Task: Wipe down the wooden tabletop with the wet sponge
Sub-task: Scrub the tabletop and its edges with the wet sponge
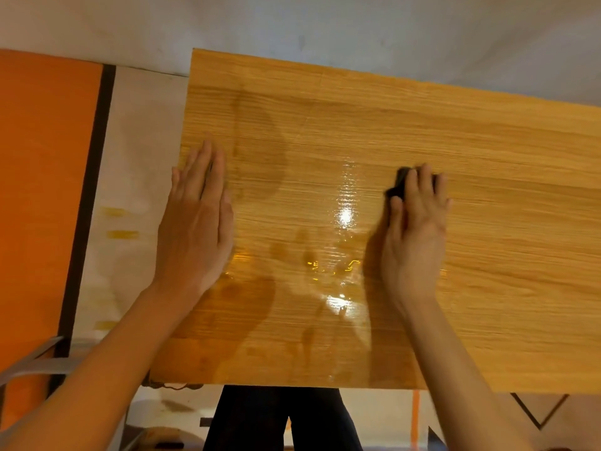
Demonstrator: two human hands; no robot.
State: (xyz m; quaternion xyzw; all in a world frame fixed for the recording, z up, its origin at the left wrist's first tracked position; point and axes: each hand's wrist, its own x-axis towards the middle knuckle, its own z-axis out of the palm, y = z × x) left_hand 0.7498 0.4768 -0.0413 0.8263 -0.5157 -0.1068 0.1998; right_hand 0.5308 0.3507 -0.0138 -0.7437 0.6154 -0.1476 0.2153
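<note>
The fingers of the right hand lie spread and nearly straight over a dark sponge, pressing it flat to the bench rather than curling round it. Only the sponge's left and far edges show past the fingertips; the rest is hidden under the hand. It sits near the middle of the bench, roughly midway between the near and far edges.

Because the sponge is only pressed from above, it could slide out from under the fingers on a quick stroke, and the bare palm would then skid across the wet wood. A glossy film with pooled patches lies just left of the sponge and runs toward the near edge. Pushing it that way could send water over the near edge and onto the dark trousers and the floor below. The stretch of bench to the right of the hand looks dry and matte, so I judge it unwiped; it could be skipped if strokes stay in the wet zone.

The left hand lies flat, fingers together and straight, on the left edge of the bench, apparently steadying it. On a wet surface that brace may slip.

Both forearms reach in from the near edge, the right wrist fairly straight and the left forearm angled inward from the left.
</note>
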